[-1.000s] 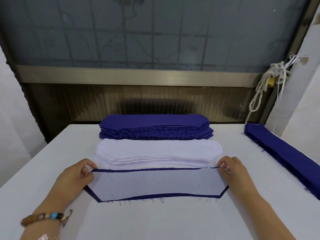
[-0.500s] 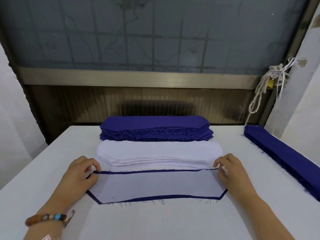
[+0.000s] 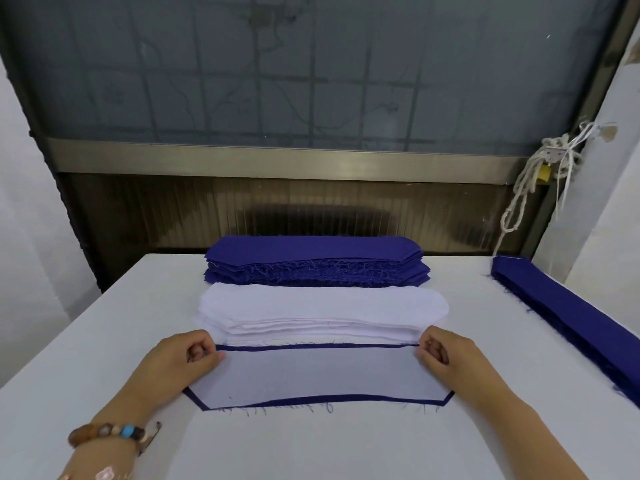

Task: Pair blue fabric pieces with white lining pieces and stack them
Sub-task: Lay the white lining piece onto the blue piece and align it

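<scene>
A white lining piece (image 3: pixel 322 375) lies on top of a blue fabric piece (image 3: pixel 325 399) in front of me; the blue shows only as a thin border around it. My left hand (image 3: pixel 180 365) pinches the pair's far left corner, and my right hand (image 3: pixel 450 358) pinches the far right corner. Just behind the pair sits a stack of white lining pieces (image 3: pixel 322 313). Farther back stands a stack of blue fabric pieces (image 3: pixel 315 259) with frayed edges.
The white table (image 3: pixel 311 445) runs to a dark wall and window behind. A long stack of blue strips (image 3: pixel 571 317) lies along the table's right edge. A bundle of white cord (image 3: pixel 540 174) hangs at the upper right. A beaded bracelet circles my left wrist.
Both hands stay at the pair's far corners. My fingers have curled tighter on the corners, and the left hand has shifted slightly inward over the left end.
</scene>
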`<state>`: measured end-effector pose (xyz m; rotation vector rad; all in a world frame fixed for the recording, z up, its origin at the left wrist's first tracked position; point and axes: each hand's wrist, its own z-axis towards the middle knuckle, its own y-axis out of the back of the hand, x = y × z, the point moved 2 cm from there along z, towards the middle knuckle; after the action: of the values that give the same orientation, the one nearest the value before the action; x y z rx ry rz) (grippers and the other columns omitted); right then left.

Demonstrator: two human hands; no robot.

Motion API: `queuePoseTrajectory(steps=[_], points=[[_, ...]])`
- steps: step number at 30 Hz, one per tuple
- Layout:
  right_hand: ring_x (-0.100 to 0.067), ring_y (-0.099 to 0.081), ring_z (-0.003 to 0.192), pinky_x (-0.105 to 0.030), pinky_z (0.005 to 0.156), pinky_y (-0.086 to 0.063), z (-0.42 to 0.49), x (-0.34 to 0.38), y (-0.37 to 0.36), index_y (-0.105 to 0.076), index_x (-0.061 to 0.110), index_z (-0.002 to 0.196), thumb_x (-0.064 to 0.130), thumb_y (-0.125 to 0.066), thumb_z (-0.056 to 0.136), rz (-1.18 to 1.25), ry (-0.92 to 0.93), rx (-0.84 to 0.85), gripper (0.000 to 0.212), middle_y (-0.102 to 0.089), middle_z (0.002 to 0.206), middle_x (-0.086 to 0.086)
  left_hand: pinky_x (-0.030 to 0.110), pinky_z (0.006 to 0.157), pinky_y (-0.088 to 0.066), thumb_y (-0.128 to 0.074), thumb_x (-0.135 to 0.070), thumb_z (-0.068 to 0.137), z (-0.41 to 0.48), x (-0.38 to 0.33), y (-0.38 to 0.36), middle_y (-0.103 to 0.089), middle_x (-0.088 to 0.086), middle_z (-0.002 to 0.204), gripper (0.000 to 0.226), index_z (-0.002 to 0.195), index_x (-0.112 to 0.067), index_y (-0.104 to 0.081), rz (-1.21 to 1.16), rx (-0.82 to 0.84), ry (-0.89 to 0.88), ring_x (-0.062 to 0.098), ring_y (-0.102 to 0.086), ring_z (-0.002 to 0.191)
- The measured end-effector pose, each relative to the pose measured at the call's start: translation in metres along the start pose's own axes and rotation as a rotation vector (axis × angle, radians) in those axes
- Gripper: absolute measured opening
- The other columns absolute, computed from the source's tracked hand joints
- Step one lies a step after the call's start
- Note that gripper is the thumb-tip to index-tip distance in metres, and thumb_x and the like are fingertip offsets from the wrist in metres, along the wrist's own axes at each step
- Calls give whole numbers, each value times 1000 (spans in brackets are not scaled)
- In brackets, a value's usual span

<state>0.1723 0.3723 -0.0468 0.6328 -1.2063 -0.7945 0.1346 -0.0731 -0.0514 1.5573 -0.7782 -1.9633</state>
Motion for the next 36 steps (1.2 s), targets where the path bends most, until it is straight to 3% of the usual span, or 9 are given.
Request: queuePoseTrajectory(steps=[4, 8, 12, 15, 18, 23, 26, 31, 36], points=[[-8, -44, 56, -17, 57, -39, 9, 13, 4, -57, 28, 78, 12, -61, 89, 31, 6, -96, 19, -55, 67, 6, 21, 55, -41, -68, -34, 87, 16, -11, 2, -58, 1, 64, 12, 78, -30, -60, -34, -115, 20, 7, -45, 53], [-11, -52, 69, -19, 67, -45, 33, 35, 5, -62, 20, 86, 6, -61, 90, 35, 94, -142, 14, -58, 77, 7, 13, 61, -42, -67, -24, 89, 41, -31, 1, -59, -10, 82, 13, 87, -34, -58, 59, -217, -15, 10, -57, 73], [-12, -53, 82, -19, 74, -44, 66, 60, -13, -63, 19, 93, 9, -61, 91, 0, 139, -110, 10, -58, 88, 3, 15, 64, -42, -65, -14, 89, 64, -48, -13, -60, -8, 85, 15, 85, -28, -62, 11, -273, -47, 9, -56, 76], [-7, -50, 74, -17, 68, -42, 85, 74, -34, -62, 20, 95, 11, -60, 92, 28, 141, -69, 9, -54, 87, 5, 23, 63, -46, -64, -20, 90, 77, -53, -28, -62, -3, 78, 10, 82, -25, -62, -57, -241, 7, 15, -57, 71], [-7, -49, 72, -22, 67, -43, 96, 78, -55, -60, 21, 92, 22, -63, 92, 52, 99, -46, 3, -53, 87, 5, 24, 59, -42, -64, -27, 90, 80, -50, -39, -59, -4, 70, 13, 78, -25, -59, 15, -283, 31, 14, -54, 67], [-8, -48, 74, -19, 61, -37, 106, 72, -66, -53, 28, 90, 50, -65, 85, -16, 11, -54, 25, -51, 83, 10, 21, 57, -39, -68, -25, 87, 78, -43, -44, -56, -6, 67, 17, 76, -31, -57, 29, -367, -1, 13, -51, 66], [-8, -49, 78, -17, 61, -36, 106, 68, -70, -52, 31, 90, 53, -65, 84, -28, 17, -80, 26, -52, 85, 11, 26, 68, -41, -73, -26, 84, 77, -42, -41, -59, -6, 83, 11, 90, -26, -64, 124, -420, -66, 16, -52, 80], [-8, -48, 75, -15, 59, -34, 104, 65, -74, -54, 34, 98, 50, -64, 86, -39, 37, -145, 23, -49, 79, 13, 40, 96, -38, -72, -42, 83, 78, -40, -40, -57, 3, 127, 51, 127, -20, -59, 248, -438, 70, 26, -47, 118], [-5, -46, 73, -10, 61, -34, 104, 64, -77, -63, 39, 114, 48, -61, 89, -66, 72, -156, 27, -48, 81, 14, 39, 103, -33, -55, -53, 90, 80, -35, -42, -50, 3, 139, 59, 138, -18, -49, 323, -342, 165, 24, -41, 128]])
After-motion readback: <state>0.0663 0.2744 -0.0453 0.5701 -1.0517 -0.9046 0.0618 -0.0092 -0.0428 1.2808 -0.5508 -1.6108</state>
